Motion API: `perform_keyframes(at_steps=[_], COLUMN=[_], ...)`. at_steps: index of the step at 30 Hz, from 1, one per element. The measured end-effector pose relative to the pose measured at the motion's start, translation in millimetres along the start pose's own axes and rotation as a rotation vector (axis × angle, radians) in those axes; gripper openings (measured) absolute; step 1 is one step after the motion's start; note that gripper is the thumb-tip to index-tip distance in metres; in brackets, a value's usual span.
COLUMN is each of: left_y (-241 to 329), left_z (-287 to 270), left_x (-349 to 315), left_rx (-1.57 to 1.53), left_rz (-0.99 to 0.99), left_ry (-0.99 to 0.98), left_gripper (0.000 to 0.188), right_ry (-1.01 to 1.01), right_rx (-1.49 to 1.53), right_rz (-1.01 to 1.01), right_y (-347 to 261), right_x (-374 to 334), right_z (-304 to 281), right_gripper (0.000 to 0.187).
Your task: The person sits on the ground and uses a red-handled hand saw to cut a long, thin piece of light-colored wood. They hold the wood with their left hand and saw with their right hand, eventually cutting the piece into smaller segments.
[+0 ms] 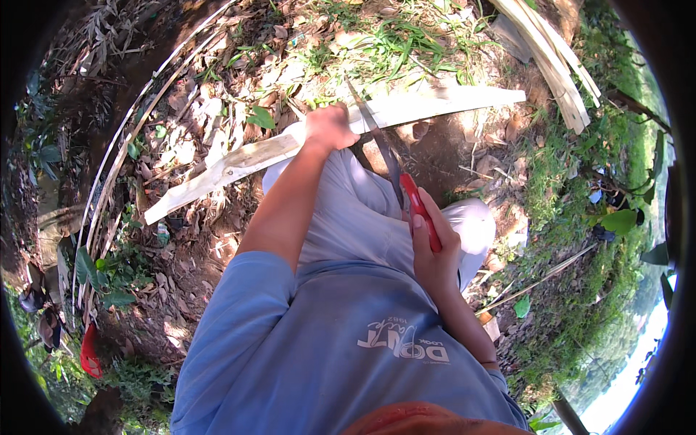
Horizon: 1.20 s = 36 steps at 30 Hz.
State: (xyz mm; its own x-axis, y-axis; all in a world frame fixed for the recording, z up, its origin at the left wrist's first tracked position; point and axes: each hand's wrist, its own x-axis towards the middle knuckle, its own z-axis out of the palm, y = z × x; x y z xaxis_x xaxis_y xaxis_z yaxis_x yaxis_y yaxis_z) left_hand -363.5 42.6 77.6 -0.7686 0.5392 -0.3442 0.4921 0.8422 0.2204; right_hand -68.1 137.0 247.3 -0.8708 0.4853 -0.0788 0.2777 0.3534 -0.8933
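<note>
A long pale wooden slat [435, 104] lies crosswise in front of me, passing over my raised left knee. My left hand [331, 127] is closed around it near the middle, the fingers somewhat blurred. In my right hand [439, 254] is the red handle of a handsaw [383, 141], gripped close to my lap. The saw's thin dark blade points away from me and crosses the slat just right of my left hand. Whether the teeth have cut into the wood I cannot tell.
More pale slats [554, 65] lie at the far right. Long thin strips [109, 170] curve along the left side. A red object [90, 351] is at the lower left. Dry leaves and grass [406, 51] cover the ground, and a thin stick [540, 275] lies to the right.
</note>
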Motion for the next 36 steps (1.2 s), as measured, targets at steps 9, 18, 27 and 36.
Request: perform_keyframes(at_steps=[9, 18, 27, 36], left_y=[8.5, 7.2, -1.5, -8.3], left_z=[7.0, 20.3, 8.4, -12.1], left_x=[-6.1, -13.7, -4.1, 10.1], left_rx=[-0.028, -0.023, -0.065, -0.044], left_rz=[-0.037, 0.012, -0.014, 0.012], left_ry=[0.032, 0.104, 0.018, -0.209], left_gripper=[0.063, 0.060, 0.074, 0.062], right_ry=[0.064, 0.197, 0.274, 0.058], right_rx=[0.062, 0.127, 0.212, 0.025], right_rz=[0.101, -0.209, -0.341, -0.051], right_y=[-8.7, 65.7, 96.4, 76.8], right_x=[-1.8, 136.6, 163.9, 120.2], right_z=[-4.4, 103.9, 145.4, 105.0], right_gripper=[0.042, 0.041, 0.041, 0.044])
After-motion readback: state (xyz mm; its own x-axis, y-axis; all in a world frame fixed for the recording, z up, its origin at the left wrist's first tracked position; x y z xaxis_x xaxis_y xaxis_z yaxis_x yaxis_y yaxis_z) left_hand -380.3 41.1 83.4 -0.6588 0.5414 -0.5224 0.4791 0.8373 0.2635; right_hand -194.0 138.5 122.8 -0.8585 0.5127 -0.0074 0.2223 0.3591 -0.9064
